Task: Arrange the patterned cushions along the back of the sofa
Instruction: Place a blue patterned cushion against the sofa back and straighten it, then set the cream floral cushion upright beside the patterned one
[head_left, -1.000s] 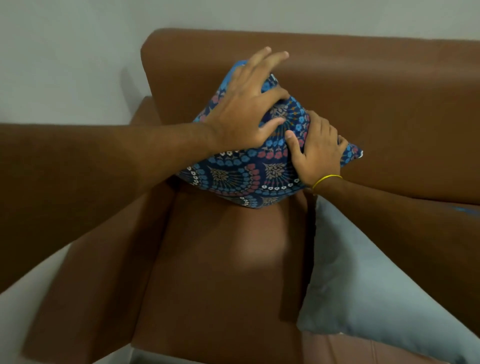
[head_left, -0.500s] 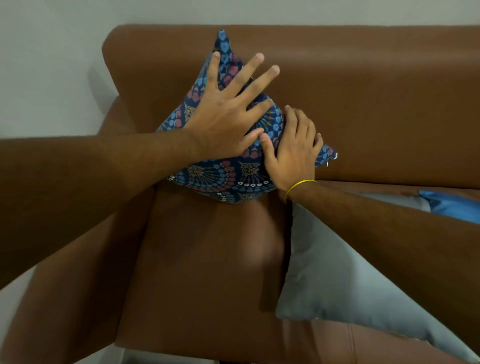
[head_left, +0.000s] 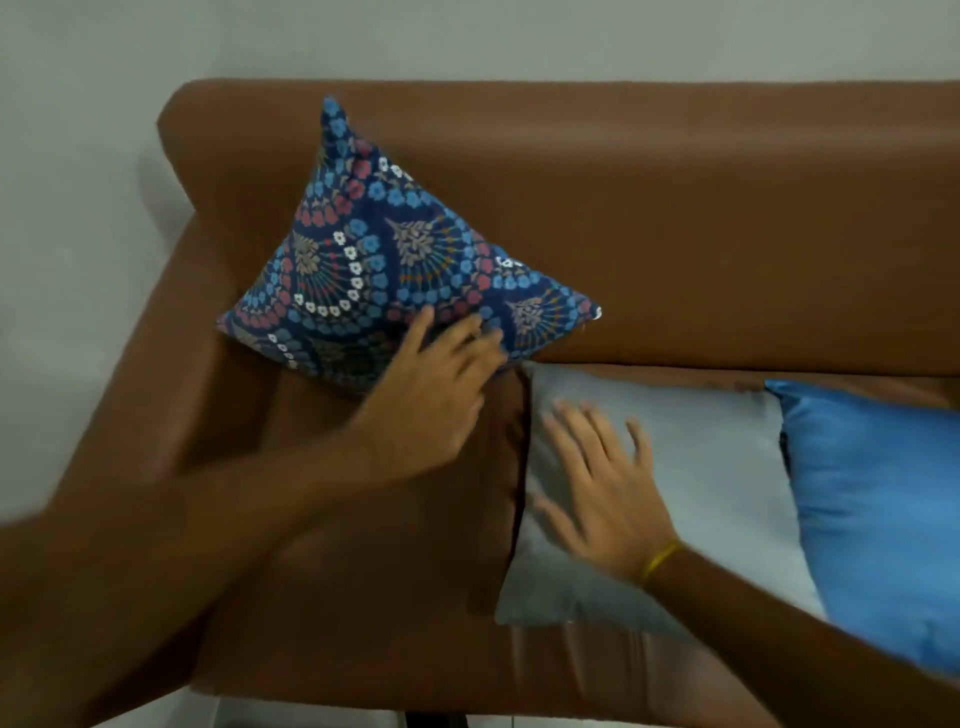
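My left hand (head_left: 431, 395) is open, fingers loosely spread, tips over the lower edge of the patterned cushion (head_left: 395, 260). Motion blur, so can't tell if they touch the fabric or sit just off it. No grip on it either way.

My right hand (head_left: 602, 488) is open too, fingers spread wide, palm down over the grey cushion (head_left: 701, 467). Blurred as well, contact unclear. Holding nothing. Yellow band (head_left: 657, 561) on that wrist.

Patterned cushion stands on one corner, diamond-wise, leaning on the brown sofa (head_left: 727, 208) backrest at the left end, near the armrest (head_left: 171, 374). Top corner reaches approx the backrest's top edge, bottom corner on the seat.

Grey cushion lies flat on the next seat over, its left edge at the seam between seats. Blue satin cushion (head_left: 883, 509) overlaps its right side, runs out of frame right.

Room: left seat in front of the patterned cushion is bare, backrest to the right of it is bare the whole way across. Wall (head_left: 78, 156) behind and left of sofa.
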